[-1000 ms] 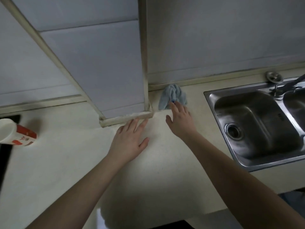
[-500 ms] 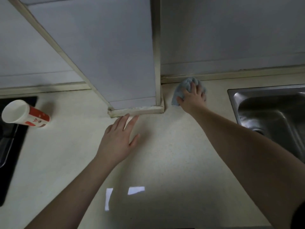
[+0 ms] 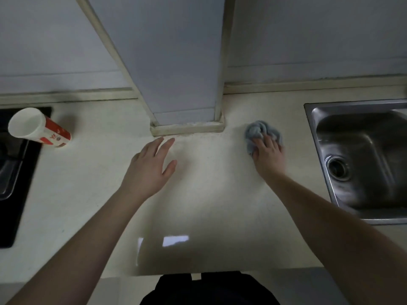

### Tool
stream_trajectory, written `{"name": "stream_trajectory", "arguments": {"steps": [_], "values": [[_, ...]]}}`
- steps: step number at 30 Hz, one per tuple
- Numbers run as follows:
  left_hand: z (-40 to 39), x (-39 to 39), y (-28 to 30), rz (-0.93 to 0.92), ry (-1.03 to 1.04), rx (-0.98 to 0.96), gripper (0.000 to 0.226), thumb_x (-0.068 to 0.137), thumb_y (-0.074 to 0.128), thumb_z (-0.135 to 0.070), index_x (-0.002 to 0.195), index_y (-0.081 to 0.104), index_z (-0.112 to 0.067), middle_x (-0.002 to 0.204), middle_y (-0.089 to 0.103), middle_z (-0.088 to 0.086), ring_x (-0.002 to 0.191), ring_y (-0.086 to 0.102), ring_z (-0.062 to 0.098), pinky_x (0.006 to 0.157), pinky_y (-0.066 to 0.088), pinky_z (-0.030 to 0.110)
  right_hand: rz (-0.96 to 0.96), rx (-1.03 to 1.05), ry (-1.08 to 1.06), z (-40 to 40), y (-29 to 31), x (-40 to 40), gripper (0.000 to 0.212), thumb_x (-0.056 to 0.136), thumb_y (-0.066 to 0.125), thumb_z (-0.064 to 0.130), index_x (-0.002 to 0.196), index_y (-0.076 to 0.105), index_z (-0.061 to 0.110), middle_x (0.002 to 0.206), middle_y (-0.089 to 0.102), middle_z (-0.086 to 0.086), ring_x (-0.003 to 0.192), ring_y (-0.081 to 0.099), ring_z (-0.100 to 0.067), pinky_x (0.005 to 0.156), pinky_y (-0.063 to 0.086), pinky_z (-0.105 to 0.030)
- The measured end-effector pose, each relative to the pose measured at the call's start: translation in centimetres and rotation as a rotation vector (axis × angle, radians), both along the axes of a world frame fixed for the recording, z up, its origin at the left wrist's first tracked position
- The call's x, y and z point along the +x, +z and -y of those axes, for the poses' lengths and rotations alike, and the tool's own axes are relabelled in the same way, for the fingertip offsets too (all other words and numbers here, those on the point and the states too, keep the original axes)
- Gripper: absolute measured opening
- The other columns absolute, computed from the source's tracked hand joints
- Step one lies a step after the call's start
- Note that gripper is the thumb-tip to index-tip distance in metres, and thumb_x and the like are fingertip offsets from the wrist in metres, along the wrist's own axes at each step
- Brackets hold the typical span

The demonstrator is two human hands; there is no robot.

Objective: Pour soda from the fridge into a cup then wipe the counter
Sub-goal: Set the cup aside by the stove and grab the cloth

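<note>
Right hand (image 3: 267, 154): yours, palm down on the blue-grey cloth (image 3: 262, 132), fingers curled over its near edge and gripping it. The cloth is bunched into a wad and lies on the worktop (image 3: 209, 205), just right of the pillar base (image 3: 187, 128) and between that base and the sink (image 3: 363, 159).

Left hand (image 3: 152, 168): yours, fingers straight and slightly spread, thumb out to the side, holding nothing. It sits low over the worktop directly in front of the pillar base, fingertips close to its lower trim. Whether the palm touches the surface cannot be told.

Cup (image 3: 38, 128): paper, white inside with a red and white printed wall. It appears to lean with its mouth toward the left, well to the left of the pillar base, at the edge of the black hob (image 3: 13, 177). Contents cannot be made out.

Sink: stainless steel, set into the worktop well to the right of the pillar base, with a round drain (image 3: 338, 168) in its floor.

Pillar: pale panelled column rising from the worktop against the back wall, cream trim around its foot.

Worktop: cream, glossy, with a bright window reflection (image 3: 175, 239) in front of the pillar base, toward you.
</note>
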State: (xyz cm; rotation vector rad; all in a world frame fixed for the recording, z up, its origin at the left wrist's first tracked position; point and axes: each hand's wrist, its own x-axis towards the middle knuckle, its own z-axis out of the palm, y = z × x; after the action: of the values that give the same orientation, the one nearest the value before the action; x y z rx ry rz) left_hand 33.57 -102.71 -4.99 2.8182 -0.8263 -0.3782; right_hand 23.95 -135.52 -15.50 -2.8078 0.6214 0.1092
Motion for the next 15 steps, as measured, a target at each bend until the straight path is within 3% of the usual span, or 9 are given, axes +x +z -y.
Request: {"name": "stream_trajectory", "arguments": {"steps": [2,6,15], "values": [[-1.2,-0.3,0.0,-0.041,-0.005,-0.017,0.059,0.099,0.042,-0.044,0.153,0.027,-0.026,0.159,0.028,0.007,0.144,0.028,0.026,0.11,0.033,0.048,0.017,0.011,-0.023,-1.3,0.3,-1.3,0.058,0.092,0.023,0.048,0.144,0.034,0.024,0.148,0.036,-0.012,0.14,0.027,-0.033,0.114,0.024,-0.049],[-4.3,-1.0,0.2,-0.07,-0.003,-0.046,0.057,0.1,0.042,-0.042,0.153,0.028,-0.026,0.158,0.029,0.006,0.144,0.029,0.026,0.109,0.034,0.047,0.041,0.064,-0.062,-4.9,0.8,-1.0,0.046,0.099,0.04,0.033,0.143,0.038,0.022,0.151,0.032,-0.015,0.139,0.025,-0.039,0.114,0.022,-0.048],[-11.5,-1.0,1.9,-0.121,0.068,-0.122,0.055,0.1,0.044,-0.042,0.152,0.03,-0.029,0.159,0.026,0.005,0.145,0.025,0.027,0.11,0.035,0.05,-0.094,0.135,0.154,-19.6,2.2,4.9,0.067,0.095,0.048,0.023,0.15,0.011,0.036,0.157,0.016,-0.013,0.142,0.017,-0.037,0.115,0.016,-0.048]]}}
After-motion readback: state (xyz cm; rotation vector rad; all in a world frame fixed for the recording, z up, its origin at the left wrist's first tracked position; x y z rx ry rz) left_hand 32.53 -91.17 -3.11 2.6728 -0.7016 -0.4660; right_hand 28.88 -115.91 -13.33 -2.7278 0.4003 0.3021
